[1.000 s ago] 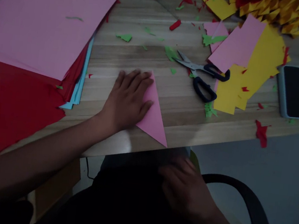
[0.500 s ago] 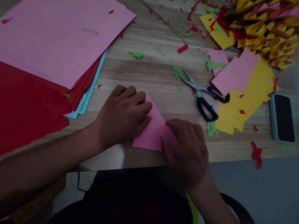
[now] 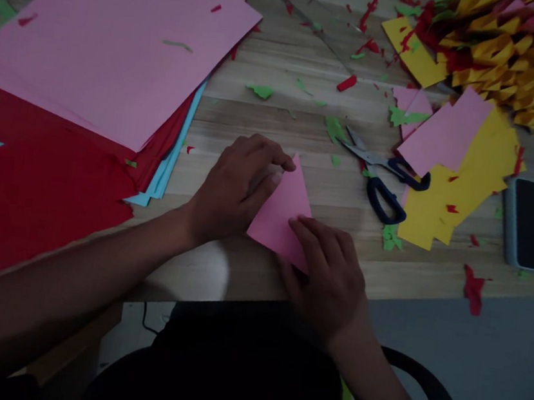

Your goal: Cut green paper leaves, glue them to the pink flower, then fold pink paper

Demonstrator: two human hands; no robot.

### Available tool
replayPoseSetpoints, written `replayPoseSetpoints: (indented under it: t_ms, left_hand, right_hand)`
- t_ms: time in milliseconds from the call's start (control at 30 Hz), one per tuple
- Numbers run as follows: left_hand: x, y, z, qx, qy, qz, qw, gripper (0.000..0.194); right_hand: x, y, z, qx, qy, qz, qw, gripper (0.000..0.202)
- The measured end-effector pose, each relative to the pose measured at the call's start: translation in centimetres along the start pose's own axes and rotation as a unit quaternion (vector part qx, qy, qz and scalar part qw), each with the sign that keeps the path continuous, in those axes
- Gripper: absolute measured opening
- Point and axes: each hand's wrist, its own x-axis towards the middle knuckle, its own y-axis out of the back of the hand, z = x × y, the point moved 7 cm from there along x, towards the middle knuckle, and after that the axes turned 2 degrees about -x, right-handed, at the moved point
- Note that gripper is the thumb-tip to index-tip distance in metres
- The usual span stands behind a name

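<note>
A folded piece of pink paper point(image 3: 285, 212) lies near the table's front edge, its narrow corner pointing away from me. My left hand point(image 3: 244, 187) is curled at its upper left side, with the thumb and index fingertips on the paper near that corner. On the lower right side, my right hand point(image 3: 329, 266) grips the paper, fingers on top and thumb partly hidden beneath. Open scissors point(image 3: 381, 175) with dark blue handles rest to the right of the paper, out of both hands.
Large pink sheets point(image 3: 120, 46) lie at left over red paper point(image 3: 42, 205) and light blue sheets point(image 3: 166, 171). Cut yellow pieces point(image 3: 463, 191), a phone point(image 3: 528, 222) and a heap of folded yellow pieces point(image 3: 517, 68) are at right. Red and green scraps point(image 3: 261, 91) litter the wooden table.
The pink paper has turned, its lower edge now slanting. My left thumb and index finger have spread near its far corner, and my right fingers lie further over the paper. The view has shifted slightly.
</note>
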Motion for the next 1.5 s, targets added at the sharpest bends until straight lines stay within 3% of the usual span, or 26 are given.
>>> replayPoseSetpoints:
  t_ms: [100,233,467,767,933,1133,1233,1367,1500]
  left_hand:
    - [0.1,0.2,0.0,-0.021,-0.005,0.016,1.0,0.018]
    - [0.2,0.3,0.0,-0.037,0.006,0.015,0.999,0.018]
    - [-0.1,1.2,0.8,-0.091,-0.016,0.05,0.994,0.015]
    - [-0.2,0.7,1.6,-0.133,-0.059,0.011,0.989,0.007]
    - [-0.2,0.6,1.6,-0.134,-0.066,0.001,0.989,0.006]
    - [-0.1,0.5,1.8,-0.15,-0.082,0.0,0.985,0.012]
    - [-0.1,0.2,2.0,-0.164,-0.09,-0.03,0.982,0.016]
    - [-0.3,-0.6,2.0,-0.177,-0.086,-0.085,0.977,0.015]
    - [-0.6,-0.6,2.7,-0.15,-0.145,-0.087,0.974,0.007]
  right_hand:
    - [0.2,0.1,0.2,0.02,-0.013,0.008,1.0,0.038]
    - [0.2,0.7,0.7,0.031,-0.024,0.073,0.997,0.011]
    - [0.5,2.4,2.5,0.128,-0.157,0.12,0.972,0.013]
    - [0.4,2.1,2.1,0.19,-0.157,0.136,0.96,0.017]
    - [0.2,1.6,2.3,0.216,-0.175,0.134,0.951,0.019]
    - [-0.1,0.8,3.1,0.291,-0.23,0.14,0.918,0.021]
    - [-0.2,0.1,3.4,0.313,-0.247,0.118,0.91,0.017]
    - [-0.2,0.0,3.4,0.318,-0.236,0.109,0.912,0.008]
    - [0.3,0.0,3.0,0.311,-0.217,0.063,0.923,0.016]
